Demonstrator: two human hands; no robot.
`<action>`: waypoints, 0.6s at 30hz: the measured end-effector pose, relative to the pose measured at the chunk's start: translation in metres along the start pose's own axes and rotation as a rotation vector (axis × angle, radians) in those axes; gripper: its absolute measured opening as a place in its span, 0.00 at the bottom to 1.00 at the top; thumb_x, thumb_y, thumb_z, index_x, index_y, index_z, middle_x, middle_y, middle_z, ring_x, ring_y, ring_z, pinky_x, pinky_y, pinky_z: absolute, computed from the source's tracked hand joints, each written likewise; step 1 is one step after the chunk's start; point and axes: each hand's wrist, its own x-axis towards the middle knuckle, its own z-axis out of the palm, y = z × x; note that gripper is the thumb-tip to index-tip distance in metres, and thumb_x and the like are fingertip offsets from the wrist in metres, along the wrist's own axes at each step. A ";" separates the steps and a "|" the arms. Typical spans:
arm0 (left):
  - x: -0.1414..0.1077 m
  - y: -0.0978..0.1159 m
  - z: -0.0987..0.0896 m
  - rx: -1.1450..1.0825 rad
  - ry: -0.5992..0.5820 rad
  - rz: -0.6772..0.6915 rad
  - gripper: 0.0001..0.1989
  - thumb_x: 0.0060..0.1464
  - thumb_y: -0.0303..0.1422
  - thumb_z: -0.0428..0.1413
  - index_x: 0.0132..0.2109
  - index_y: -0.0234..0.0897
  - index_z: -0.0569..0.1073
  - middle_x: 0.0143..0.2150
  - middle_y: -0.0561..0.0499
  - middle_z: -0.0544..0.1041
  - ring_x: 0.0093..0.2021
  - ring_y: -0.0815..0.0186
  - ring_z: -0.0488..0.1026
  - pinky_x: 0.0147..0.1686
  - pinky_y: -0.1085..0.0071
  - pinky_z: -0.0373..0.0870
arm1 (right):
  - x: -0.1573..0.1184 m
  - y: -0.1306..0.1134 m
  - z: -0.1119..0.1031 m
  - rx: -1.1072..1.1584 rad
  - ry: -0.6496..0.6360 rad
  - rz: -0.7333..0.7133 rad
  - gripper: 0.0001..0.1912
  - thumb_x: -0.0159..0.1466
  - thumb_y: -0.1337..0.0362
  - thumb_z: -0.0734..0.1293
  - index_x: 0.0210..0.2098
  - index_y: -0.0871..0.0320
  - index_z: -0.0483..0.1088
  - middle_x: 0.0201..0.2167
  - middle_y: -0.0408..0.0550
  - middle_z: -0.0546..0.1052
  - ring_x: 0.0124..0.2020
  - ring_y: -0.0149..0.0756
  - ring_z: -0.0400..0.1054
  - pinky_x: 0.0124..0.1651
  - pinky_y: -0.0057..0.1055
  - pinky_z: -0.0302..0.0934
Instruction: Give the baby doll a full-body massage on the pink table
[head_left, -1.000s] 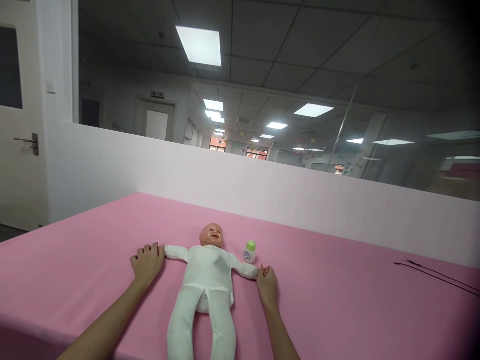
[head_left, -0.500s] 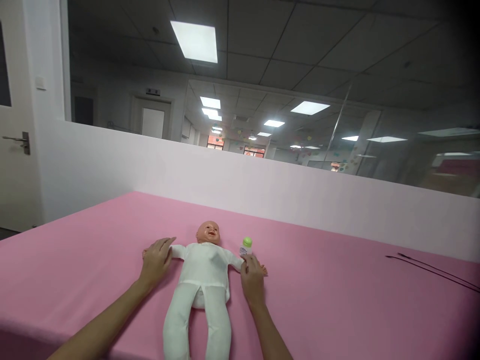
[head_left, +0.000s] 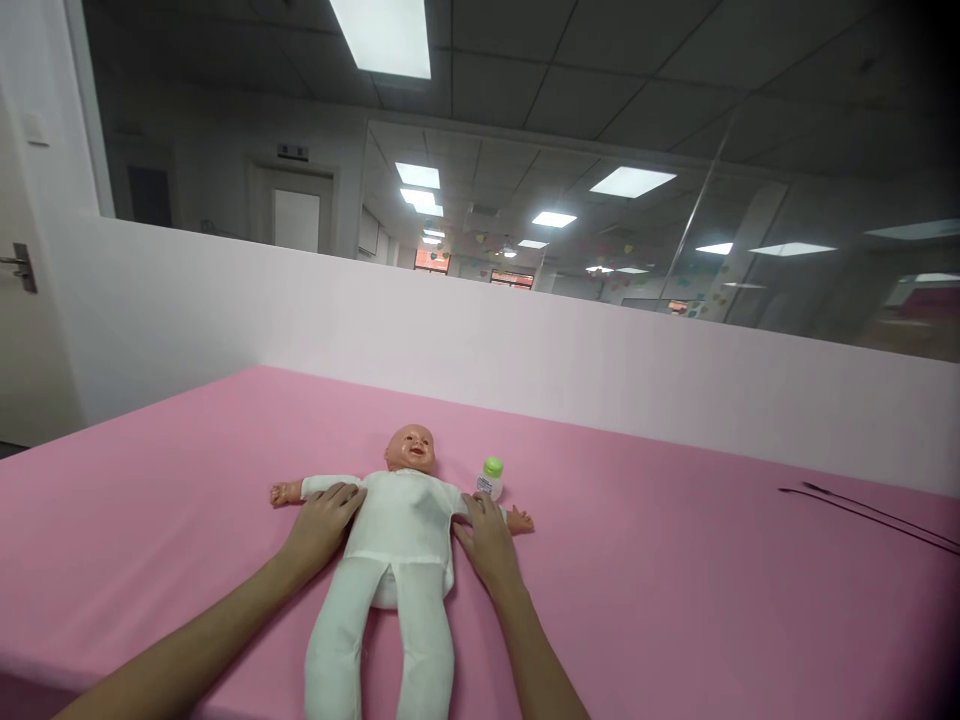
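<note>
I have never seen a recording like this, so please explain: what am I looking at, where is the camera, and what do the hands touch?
The camera sits on a person's head and looks forward and down, so both arms enter from below. No machine is here, only two bare hands. A baby doll in white clothes lies face up on a pink table. The left hand rests flat on the doll's arm and shoulder on that side; the right hand rests flat on its other arm. Neither hand grips anything. A small bottle with a green cap stands beside the doll's head. Thin black cables lie far right.
</note>
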 end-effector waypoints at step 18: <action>0.047 0.014 -0.024 0.034 -0.205 -0.215 0.15 0.57 0.16 0.48 0.35 0.34 0.78 0.35 0.36 0.82 0.39 0.49 0.79 0.39 0.58 0.70 | 0.003 -0.010 -0.006 0.038 0.015 0.078 0.20 0.68 0.73 0.60 0.53 0.53 0.77 0.48 0.54 0.80 0.46 0.46 0.76 0.47 0.39 0.69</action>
